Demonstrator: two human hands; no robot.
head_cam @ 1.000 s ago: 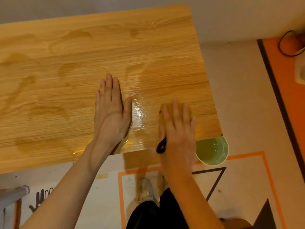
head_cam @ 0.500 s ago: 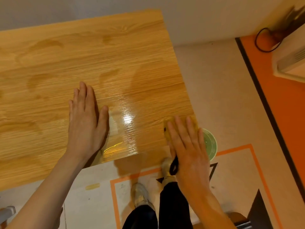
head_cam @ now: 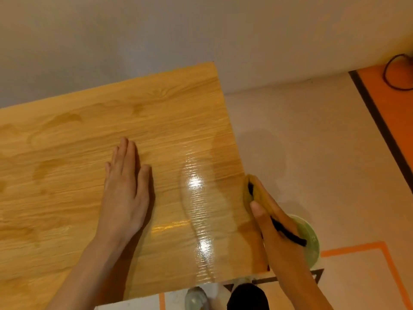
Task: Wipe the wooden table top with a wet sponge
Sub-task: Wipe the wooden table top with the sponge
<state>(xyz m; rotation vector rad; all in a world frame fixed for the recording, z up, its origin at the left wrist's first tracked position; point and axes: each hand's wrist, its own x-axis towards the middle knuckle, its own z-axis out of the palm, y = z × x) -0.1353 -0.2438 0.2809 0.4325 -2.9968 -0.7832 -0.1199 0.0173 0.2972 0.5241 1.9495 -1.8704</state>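
Item: desk (head_cam: 67,175), wood-grain top, with a glossy wet streak (head_cam: 199,211) running from about 12 to 6 o'clock near its right edge; fainter damp patches lie toward 9 and 10 o'clock. Left hand (head_cam: 125,189): flat, palm down, fingers straight and together, resting on the desk at roughly centre, holding nothing. Right hand (head_cam: 274,224): at 3 o'clock off the desk's right edge, thumb and fingers curled round the sponge (head_cam: 250,193), which is yellow with a dark strip and appears folded or squeezed in the grip, though blur makes its shape uncertain. The sponge sits at the desk's right edge, touching it or just beside it; which, cannot be told. Bowl (head_cam: 310,238): pale green, on the floor (head_cam: 312,142) at 4 o'clock, partly hidden under the right hand. Shoes and dark trouser legs show at 6 o'clock. Cable (head_cam: 393,72) on the orange floor area at 2 o'clock. Risks, as judged: a squeeze here may drip beside the bowl instead of into it, wetting the floor near the feet and making a slip likely; a loose grip beyond the edge could drop the sponge; the bowl stands close to the feet and could be kicked over; the left palm resting on a damp top may slide under weight; the far-left patches may go unwiped.
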